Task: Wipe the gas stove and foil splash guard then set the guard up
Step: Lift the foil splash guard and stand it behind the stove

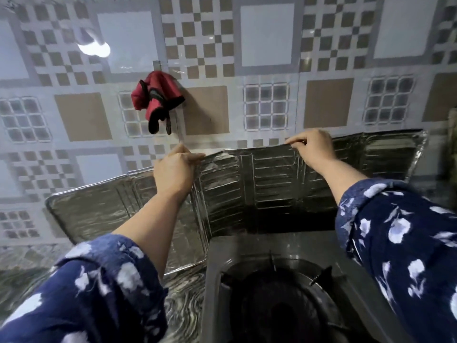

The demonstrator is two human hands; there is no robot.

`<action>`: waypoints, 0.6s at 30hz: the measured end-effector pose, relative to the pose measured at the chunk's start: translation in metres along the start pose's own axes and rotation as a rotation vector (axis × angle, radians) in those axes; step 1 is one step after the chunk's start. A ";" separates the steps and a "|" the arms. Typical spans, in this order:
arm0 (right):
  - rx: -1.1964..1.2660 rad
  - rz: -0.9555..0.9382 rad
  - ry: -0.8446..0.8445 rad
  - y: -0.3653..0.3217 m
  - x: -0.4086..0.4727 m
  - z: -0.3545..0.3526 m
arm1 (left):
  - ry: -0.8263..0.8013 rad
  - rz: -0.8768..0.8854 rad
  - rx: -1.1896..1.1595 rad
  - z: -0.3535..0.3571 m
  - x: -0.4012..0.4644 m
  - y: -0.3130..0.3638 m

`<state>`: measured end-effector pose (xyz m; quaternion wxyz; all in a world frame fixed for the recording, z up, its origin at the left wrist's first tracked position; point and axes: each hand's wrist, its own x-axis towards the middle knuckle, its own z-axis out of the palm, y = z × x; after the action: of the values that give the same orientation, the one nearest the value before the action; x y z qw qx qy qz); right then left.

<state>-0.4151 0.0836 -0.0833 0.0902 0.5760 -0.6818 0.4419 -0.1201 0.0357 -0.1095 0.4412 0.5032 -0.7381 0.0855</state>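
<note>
Two blue sleeves with white flowers on them are the closest things to me, a left sleeve (94, 288) and a right sleeve (405, 243). I see two bare arms coming out of them and going up to the wall.

My left hand (174, 173) is curled round the top edge of the foil splash guard (259, 184). I can see the fingers folded over the edge, so it is grasping the guard. My right hand (310, 148) pinches the same top edge further along, with the fingertips on the front of the foil. Both hands are on the guard, well apart from each other.

I count one splash guard. It is shiny and wrinkled, and it stands up behind the gas stove (272, 293), close to the tiled wall (267, 35). It has three parts that I can see: a left part that bends toward me, a middle part between my hands, and a right part that goes off to the side.

I count one burner on the stove, dark and round, just below the guard. The stove sits on a swirly counter (183, 308).

One red and black cloth (158, 100) hangs on the wall above my left hand. One bright light spot (94, 48) shines on the tiles.
</note>
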 end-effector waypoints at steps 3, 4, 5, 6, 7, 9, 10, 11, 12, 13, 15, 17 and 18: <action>0.010 0.037 -0.035 0.018 -0.005 0.011 | -0.046 -0.013 0.020 0.022 -0.002 0.000; 0.004 0.048 -0.042 0.022 -0.006 0.014 | -0.059 -0.023 0.021 0.028 -0.003 0.000; -0.006 0.056 -0.047 0.027 -0.007 0.017 | -0.073 -0.032 0.022 0.034 -0.003 0.001; -0.016 0.062 -0.052 0.032 -0.007 0.021 | -0.088 -0.036 0.029 0.038 -0.004 0.003; -0.021 0.066 -0.057 0.037 -0.008 0.024 | -0.100 -0.032 0.043 0.043 -0.005 0.004; -0.023 0.081 -0.066 0.044 -0.009 0.030 | -0.113 -0.030 0.063 0.050 -0.004 0.006; -0.030 0.086 -0.070 0.047 -0.010 0.032 | -0.117 -0.036 0.064 0.053 -0.003 0.007; -0.042 0.088 -0.074 0.049 -0.011 0.034 | -0.122 -0.041 0.064 0.056 -0.002 0.006; -0.055 0.087 -0.080 0.051 -0.013 0.037 | -0.129 -0.043 0.068 0.059 -0.001 0.006; -0.063 0.084 -0.086 0.052 -0.014 0.039 | -0.136 -0.042 0.074 0.062 -0.001 0.006; -0.065 0.063 -0.093 0.049 -0.016 0.045 | -0.140 -0.045 0.069 0.067 0.000 0.004; -0.055 0.014 -0.102 0.038 -0.016 0.053 | -0.142 -0.038 0.050 0.069 0.003 0.002; -0.053 -0.014 -0.109 0.030 -0.016 0.059 | -0.154 -0.028 0.039 0.069 0.004 0.001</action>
<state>-0.4130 0.0515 -0.1432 0.0712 0.6015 -0.6930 0.3911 -0.1610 -0.0057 -0.1476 0.3745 0.5270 -0.7609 0.0548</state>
